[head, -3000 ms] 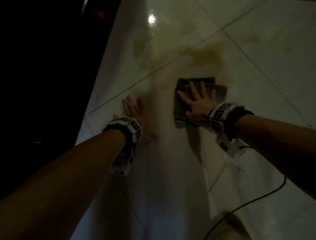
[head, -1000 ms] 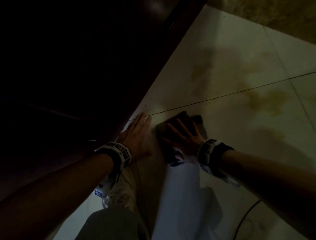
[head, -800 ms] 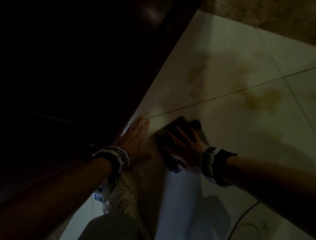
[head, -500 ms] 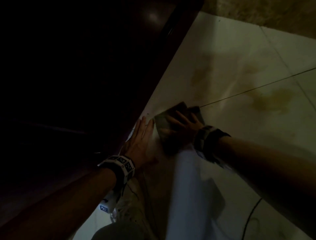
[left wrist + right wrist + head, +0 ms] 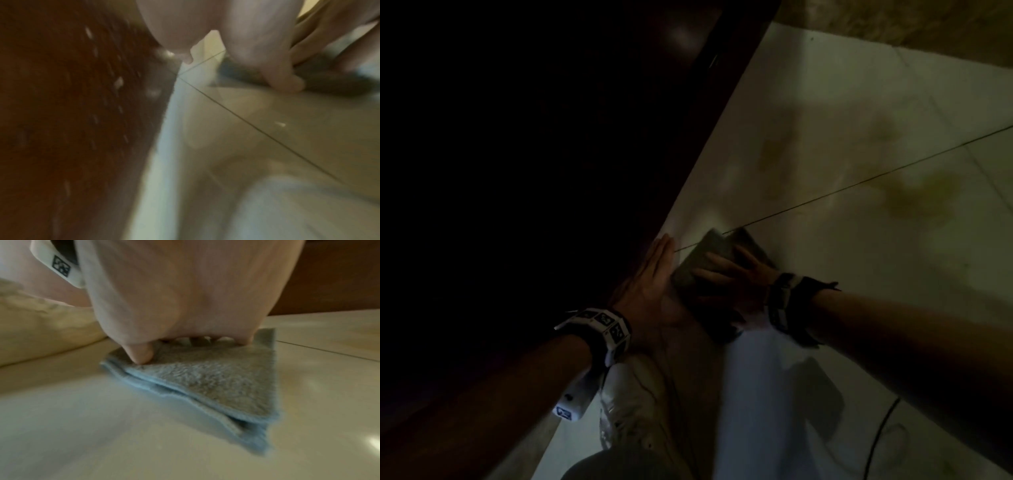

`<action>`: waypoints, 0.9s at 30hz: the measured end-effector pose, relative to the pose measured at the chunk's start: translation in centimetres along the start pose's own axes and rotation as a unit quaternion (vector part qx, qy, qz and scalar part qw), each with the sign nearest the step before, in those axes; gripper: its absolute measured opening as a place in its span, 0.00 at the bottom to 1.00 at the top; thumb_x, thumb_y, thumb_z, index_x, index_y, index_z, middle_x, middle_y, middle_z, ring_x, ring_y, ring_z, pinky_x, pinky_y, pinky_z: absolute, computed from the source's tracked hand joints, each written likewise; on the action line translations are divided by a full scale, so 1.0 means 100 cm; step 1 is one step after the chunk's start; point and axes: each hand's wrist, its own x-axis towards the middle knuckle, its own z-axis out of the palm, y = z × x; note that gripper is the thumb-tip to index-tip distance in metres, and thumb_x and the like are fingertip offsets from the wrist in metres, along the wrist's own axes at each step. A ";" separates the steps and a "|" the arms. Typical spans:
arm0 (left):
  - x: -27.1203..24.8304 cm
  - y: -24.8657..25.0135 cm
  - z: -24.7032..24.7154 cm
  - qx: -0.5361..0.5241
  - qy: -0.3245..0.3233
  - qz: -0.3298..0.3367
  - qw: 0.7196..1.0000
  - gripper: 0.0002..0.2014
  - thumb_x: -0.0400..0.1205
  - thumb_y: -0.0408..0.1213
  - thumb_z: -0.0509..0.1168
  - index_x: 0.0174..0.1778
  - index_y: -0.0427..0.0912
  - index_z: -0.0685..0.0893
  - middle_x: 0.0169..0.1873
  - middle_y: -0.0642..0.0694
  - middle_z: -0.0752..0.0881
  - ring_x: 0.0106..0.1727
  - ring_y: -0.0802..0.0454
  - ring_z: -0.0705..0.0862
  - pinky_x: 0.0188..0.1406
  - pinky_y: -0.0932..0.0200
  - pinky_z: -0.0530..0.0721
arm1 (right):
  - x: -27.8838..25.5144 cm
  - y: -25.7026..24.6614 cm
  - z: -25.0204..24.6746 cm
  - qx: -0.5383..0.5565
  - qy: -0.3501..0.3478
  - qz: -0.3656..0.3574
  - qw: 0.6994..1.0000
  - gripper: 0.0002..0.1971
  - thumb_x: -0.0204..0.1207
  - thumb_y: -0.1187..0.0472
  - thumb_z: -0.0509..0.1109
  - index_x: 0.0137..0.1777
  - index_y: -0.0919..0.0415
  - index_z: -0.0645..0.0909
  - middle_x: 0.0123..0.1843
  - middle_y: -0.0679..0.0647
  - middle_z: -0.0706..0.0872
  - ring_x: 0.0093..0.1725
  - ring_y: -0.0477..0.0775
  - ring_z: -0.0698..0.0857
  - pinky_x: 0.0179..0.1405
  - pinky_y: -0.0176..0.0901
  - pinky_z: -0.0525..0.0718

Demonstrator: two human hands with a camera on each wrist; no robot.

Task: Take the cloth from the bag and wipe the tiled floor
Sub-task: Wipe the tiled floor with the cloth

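Observation:
A folded grey-blue cloth [image 5: 705, 253] [image 5: 216, 382] lies flat on the pale tiled floor [image 5: 859, 274], close to a dark wooden edge. My right hand [image 5: 729, 270] presses on it from above with spread, straight fingers; the thumb [image 5: 139, 353] touches its top layer. My left hand [image 5: 654, 274] rests flat on the tile beside the cloth, fingers straight and together, against the dark furniture. In the left wrist view my left hand [image 5: 236, 48] touches the floor, with the cloth [image 5: 329, 82] blurred behind its thumb. No bag shows.
Dark brown wooden furniture [image 5: 551, 171] fills the left side and bounds the floor. Yellowish stains [image 5: 914, 198] mark the tiles to the right, along a grout line [image 5: 859, 181]. My pale shoe [image 5: 630, 411] is below the left wrist. A dark cable [image 5: 876, 435] runs at the lower right.
My right hand has slid the cloth left toward the furniture edge, from the stained patch to beside my left hand. The left hand has stayed flat on the tile.

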 end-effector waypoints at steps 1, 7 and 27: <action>0.004 -0.002 -0.001 0.037 -0.015 0.009 0.999 0.67 0.60 0.77 0.58 0.81 0.38 0.31 0.85 0.42 0.38 0.85 0.51 0.36 0.86 0.46 0.48 | -0.005 0.012 0.000 -0.005 -0.004 0.010 1.000 0.41 0.64 0.32 0.66 0.80 0.35 0.63 0.82 0.50 0.67 0.80 0.68 0.66 0.68 0.79 0.67; 0.025 0.016 0.000 0.083 -0.056 0.001 0.995 0.73 0.60 0.72 0.74 0.85 0.46 0.32 0.85 0.46 0.33 0.86 0.52 0.34 0.85 0.47 0.53 | -0.051 0.085 0.000 0.119 0.015 0.255 0.960 0.37 0.77 0.32 0.55 0.82 0.28 0.40 0.88 0.49 0.37 0.85 0.67 0.39 0.76 0.79 0.50; 0.078 0.094 -0.016 0.089 -0.095 -0.072 0.989 0.74 0.58 0.71 0.76 0.85 0.43 0.34 0.84 0.41 0.32 0.85 0.44 0.33 0.85 0.41 0.50 | -0.101 0.117 0.009 0.176 -0.090 0.346 0.917 0.40 0.79 0.30 0.53 0.80 0.29 0.28 0.84 0.50 0.23 0.82 0.68 0.28 0.77 0.80 0.43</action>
